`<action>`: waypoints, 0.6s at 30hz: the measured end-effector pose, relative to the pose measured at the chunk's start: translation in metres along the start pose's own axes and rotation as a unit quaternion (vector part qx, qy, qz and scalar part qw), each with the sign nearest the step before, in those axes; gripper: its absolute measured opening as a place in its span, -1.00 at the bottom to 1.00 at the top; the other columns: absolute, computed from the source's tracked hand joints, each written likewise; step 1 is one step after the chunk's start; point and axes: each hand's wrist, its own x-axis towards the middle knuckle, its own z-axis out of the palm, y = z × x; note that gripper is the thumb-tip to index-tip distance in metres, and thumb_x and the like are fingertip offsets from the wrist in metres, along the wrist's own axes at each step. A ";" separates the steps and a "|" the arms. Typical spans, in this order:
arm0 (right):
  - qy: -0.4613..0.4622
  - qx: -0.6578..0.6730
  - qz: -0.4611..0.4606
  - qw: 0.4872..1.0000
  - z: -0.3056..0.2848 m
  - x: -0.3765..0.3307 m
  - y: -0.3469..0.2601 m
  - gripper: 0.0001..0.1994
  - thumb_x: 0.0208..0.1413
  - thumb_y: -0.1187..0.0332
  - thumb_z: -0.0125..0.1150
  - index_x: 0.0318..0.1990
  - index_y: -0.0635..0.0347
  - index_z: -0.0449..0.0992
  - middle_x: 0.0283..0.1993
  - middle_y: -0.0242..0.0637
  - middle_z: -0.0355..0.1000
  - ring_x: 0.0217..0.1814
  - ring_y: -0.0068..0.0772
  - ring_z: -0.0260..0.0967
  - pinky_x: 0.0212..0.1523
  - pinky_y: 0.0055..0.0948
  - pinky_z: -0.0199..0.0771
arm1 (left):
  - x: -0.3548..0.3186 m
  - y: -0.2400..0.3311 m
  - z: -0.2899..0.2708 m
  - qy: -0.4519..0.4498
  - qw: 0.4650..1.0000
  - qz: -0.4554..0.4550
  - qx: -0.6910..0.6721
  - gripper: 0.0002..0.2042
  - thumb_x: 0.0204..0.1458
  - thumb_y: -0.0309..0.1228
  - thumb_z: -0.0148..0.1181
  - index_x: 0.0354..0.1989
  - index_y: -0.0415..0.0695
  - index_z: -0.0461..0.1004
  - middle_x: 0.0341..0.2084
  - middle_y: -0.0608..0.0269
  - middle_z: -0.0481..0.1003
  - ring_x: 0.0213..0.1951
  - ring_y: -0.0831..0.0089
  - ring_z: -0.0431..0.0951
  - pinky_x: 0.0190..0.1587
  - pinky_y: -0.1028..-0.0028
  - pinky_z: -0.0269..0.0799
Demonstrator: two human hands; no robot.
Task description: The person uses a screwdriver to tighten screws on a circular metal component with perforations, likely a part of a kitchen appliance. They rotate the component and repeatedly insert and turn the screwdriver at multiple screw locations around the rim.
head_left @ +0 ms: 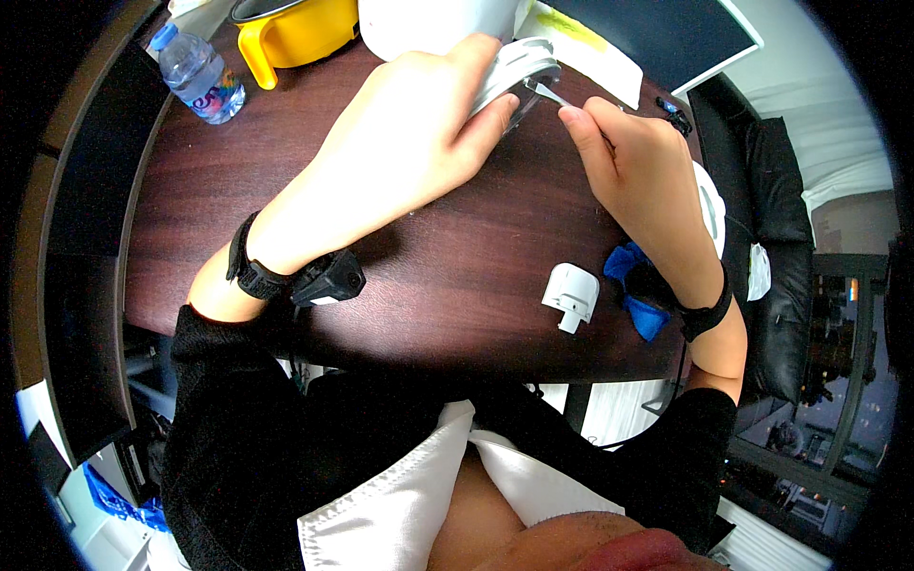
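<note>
Hands first, as I see them from the head view: my left hand [419,124] sits in the upper middle of the frame, fingers curled tight around a white rounded plastic part [519,71], its ribbed edge sticking out past my fingertips. My right hand [633,167] comes in from the right, thumb and forefinger pinched together on a thin metal tool [545,92], which looks like tweezers, though I cannot tell for certain. The tip of that tool meets the white part just below its rim. Both hands hover above the dark wooden counter [457,257], and both wrists carry black straps; the left one bears a small black device [328,279].

Lower on the counter, right of centre, I see a small white plug-like piece [571,296] lying alone, and just beside it a crumpled blue cloth [633,276], partly hidden under my right wrist. At the upper edge stands a yellow jug [300,33] with its handle toward me, and next to it a large white container [428,24]. In the upper left lies a clear water bottle [198,74] with a blue cap, tipped on its side. A black chair [776,238] fills the right of the frame.
</note>
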 end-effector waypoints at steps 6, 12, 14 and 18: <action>0.005 0.009 -0.006 1.000 0.002 0.000 0.001 -0.63 0.21 0.17 0.08 -0.60 0.18 0.36 -0.72 -0.03 0.31 -0.62 0.09 0.37 -0.64 -0.10 0.37 | 0.000 -0.003 0.001 0.016 1.000 0.019 0.011 -0.69 0.06 -0.37 0.19 -0.10 -0.31 0.36 -0.60 -0.14 0.45 -0.54 0.01 0.51 -0.48 0.28 0.37; -0.003 0.022 0.002 1.000 0.003 0.000 0.001 -0.63 0.21 0.17 0.08 -0.59 0.19 0.36 -0.71 -0.02 0.31 -0.61 0.11 0.36 -0.64 -0.11 0.35 | 0.001 0.000 -0.001 0.008 1.000 0.008 0.001 -0.69 0.06 -0.37 0.19 -0.10 -0.31 0.36 -0.61 -0.14 0.45 -0.56 0.04 0.51 -0.49 0.28 0.36; -0.007 0.042 0.007 0.999 0.004 -0.001 0.002 -0.63 0.21 0.17 0.07 -0.59 0.19 0.37 -0.70 -0.01 0.30 -0.60 0.13 0.35 -0.64 -0.10 0.34 | 0.000 0.001 -0.001 0.008 1.000 0.006 0.001 -0.69 0.06 -0.37 0.19 -0.10 -0.31 0.36 -0.62 -0.14 0.44 -0.56 0.04 0.51 -0.50 0.27 0.35; -0.018 0.064 0.021 0.998 0.004 -0.002 0.001 -0.63 0.22 0.17 0.07 -0.57 0.21 0.37 -0.70 0.00 0.29 -0.59 0.15 0.34 -0.63 -0.09 0.32 | 0.000 0.001 -0.001 0.008 1.000 0.006 -0.001 -0.69 0.06 -0.37 0.19 -0.11 -0.31 0.36 -0.64 -0.13 0.44 -0.57 0.03 0.51 -0.51 0.26 0.35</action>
